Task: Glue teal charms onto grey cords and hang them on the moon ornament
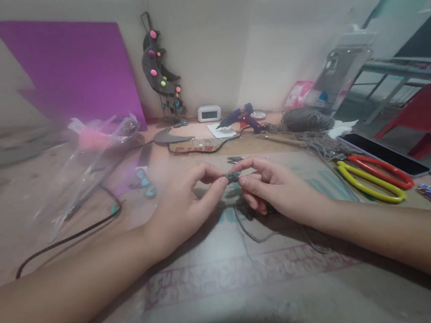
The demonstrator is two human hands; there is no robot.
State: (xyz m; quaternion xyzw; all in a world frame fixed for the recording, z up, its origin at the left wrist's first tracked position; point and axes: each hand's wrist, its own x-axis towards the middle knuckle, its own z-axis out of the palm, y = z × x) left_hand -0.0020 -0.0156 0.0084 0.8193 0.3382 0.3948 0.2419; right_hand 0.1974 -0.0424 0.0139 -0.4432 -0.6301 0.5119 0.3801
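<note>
While both arms reach in from the lower corners, the fingertips of the two hands meet near the middle of the view, above the table [136, 215]. The left hand [189, 204] pinches one side of a small grey piece [233, 176] between thumb and forefinger. The right hand [272, 188] grips its other side with thumb and forefinger, the remaining fingers curled inward. The piece is too small and blurred to make out its exact form. A thin grey strand [258, 239] loops below the right hand. Just beyond the fingertips lies a small metal tool [235, 159], partly hidden.

At the right, scissors [400, 196] with one red and one yellow handle lie next to a dark-screened phone [386, 153], and a ball of grey yarn [307, 119] sits farther back with loose strands around it. Along the wall stand a white clock [209, 113] and, beside it, a blue glue gun [247, 115]. A grey moon decoration [160, 69] dotted with coloured balls hangs to the left of them, next to a purple sheet [78, 68]. A clear plastic bag [86, 149] lies in front of that sheet.
</note>
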